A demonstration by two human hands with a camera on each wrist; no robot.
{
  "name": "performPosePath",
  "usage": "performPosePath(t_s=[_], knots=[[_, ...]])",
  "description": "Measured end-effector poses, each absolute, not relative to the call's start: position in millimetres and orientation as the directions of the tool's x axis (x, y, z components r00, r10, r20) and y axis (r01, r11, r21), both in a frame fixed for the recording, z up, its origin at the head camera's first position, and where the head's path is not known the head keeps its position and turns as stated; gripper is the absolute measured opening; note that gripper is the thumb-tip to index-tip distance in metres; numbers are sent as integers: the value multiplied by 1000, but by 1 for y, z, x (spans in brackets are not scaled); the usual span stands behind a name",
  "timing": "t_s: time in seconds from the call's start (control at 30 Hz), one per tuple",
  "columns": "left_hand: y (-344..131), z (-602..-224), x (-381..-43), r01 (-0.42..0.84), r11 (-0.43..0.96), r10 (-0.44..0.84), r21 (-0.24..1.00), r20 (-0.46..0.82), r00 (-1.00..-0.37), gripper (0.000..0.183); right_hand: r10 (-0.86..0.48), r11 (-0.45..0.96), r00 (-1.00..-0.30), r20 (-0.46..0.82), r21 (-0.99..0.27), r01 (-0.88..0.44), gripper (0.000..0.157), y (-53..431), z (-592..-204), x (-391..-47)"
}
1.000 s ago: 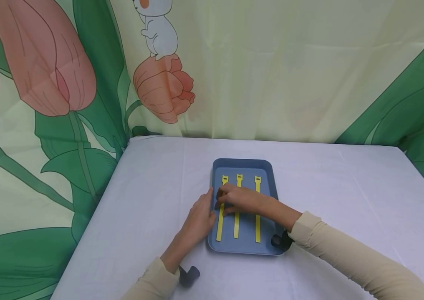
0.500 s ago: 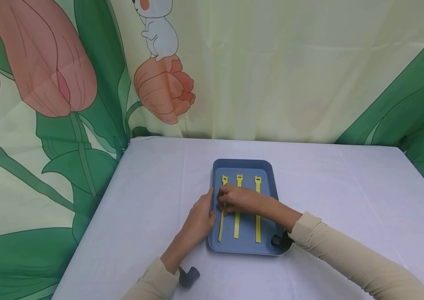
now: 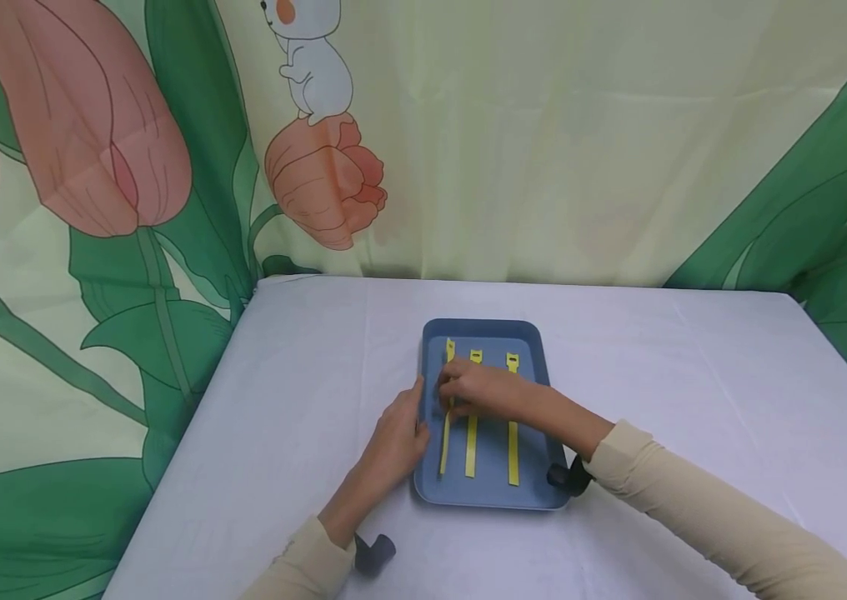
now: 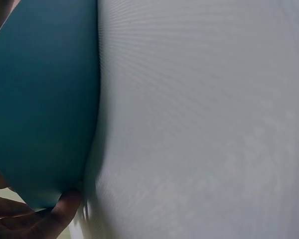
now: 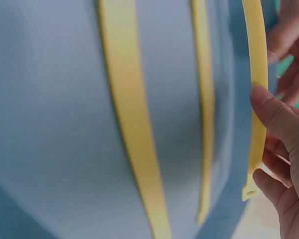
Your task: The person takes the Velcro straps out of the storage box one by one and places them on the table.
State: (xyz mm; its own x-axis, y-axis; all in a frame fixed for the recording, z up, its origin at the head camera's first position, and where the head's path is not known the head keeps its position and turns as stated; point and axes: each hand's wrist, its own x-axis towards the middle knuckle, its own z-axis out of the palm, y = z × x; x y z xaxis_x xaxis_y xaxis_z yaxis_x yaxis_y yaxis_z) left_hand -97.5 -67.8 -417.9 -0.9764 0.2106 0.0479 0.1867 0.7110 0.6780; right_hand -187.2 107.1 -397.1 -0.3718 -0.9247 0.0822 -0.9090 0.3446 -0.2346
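Note:
My right hand (image 3: 485,388) pinches a yellow cable tie (image 5: 258,55) between thumb and fingers, over the left part of a blue tray (image 3: 483,496). Its slotted head end shows just past my fingertips in the right wrist view; the hand hides its middle in the head view. To its right lie two more yellow ties, the middle one (image 3: 472,454) and the right-hand one (image 3: 513,458), both flat on the tray floor and partly covered by my right hand and wrist. My left hand (image 3: 392,437) holds the tray's left side, its fingertips (image 4: 67,206) against the outer wall.
A white cloth (image 3: 656,358) covers the table under the tray. Behind it hangs a curtain (image 3: 528,150) printed with tulips and a white animal. Dark wrist cameras (image 3: 374,554) jut from both cuffs.
The left cable tie has turned onto its edge and come up off the tray floor with my right hand, its head shifting slightly away from me. The left hand stays at the tray's side.

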Motion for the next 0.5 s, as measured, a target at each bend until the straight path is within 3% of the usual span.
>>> performPosePath(t_s=[0.23,0.5], knots=[[-67,-418,-98,190,710,211,678,52,-976,66,-908,341,-382,171,-228,-912,11,124,-372,-193],[-66,-419,-98,184,725,203,663,50,-978,66,-898,375,-406,171,-188,-908,13,136,-363,-194]])
